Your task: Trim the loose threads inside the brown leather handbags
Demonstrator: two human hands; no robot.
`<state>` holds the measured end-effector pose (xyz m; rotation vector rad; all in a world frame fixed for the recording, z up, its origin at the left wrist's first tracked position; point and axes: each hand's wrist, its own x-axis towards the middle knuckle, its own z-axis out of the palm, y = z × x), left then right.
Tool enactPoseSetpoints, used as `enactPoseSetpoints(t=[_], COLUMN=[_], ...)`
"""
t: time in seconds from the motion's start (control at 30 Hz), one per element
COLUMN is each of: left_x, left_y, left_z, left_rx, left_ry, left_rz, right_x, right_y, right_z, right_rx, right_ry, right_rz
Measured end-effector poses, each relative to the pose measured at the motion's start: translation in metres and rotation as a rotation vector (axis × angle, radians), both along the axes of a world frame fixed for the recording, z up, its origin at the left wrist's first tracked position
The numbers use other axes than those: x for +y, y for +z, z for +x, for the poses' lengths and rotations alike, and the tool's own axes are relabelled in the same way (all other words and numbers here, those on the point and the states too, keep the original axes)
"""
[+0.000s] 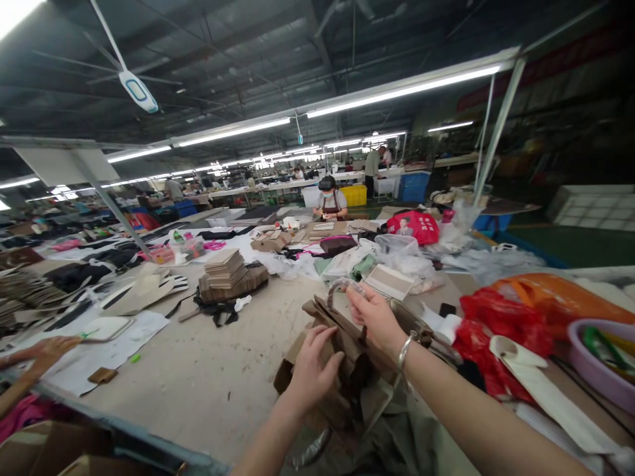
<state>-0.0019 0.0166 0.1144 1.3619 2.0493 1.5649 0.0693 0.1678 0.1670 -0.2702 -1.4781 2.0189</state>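
A brown handbag stands partly tilted near the table's front edge, with its top open. My right hand is closed around the base of its curved handle, which looks wrapped in clear plastic. Against the bag's near left side, my left hand grips the upper edge, its thumb apart from the fingers. Below the bag, a loop in shiny clear wrap hangs down. The inside of the bag is mostly dark, and my right fingertips are partly hidden.
Stacked brown pieces lie left on the table. Red plastic bags and a purple basin crowd the right. Another person's hand reaches in at far left; a seated co-worker is across the table.
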Motion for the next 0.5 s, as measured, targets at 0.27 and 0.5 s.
enactPoseSetpoints(t=[0.27,0.5], left_x=[0.02,0.029], left_y=[-0.065,-0.111], left_z=[0.014,0.031], left_rx=[-0.157,0.053], left_ry=[0.008,-0.08], left_rz=[0.085,-0.106], right_x=[0.008,0.026], right_y=[-0.008,-0.003], right_z=[0.003,0.009], right_rx=[0.078,0.146], right_ry=[-0.026,-0.054], right_rz=[-0.187,-0.312])
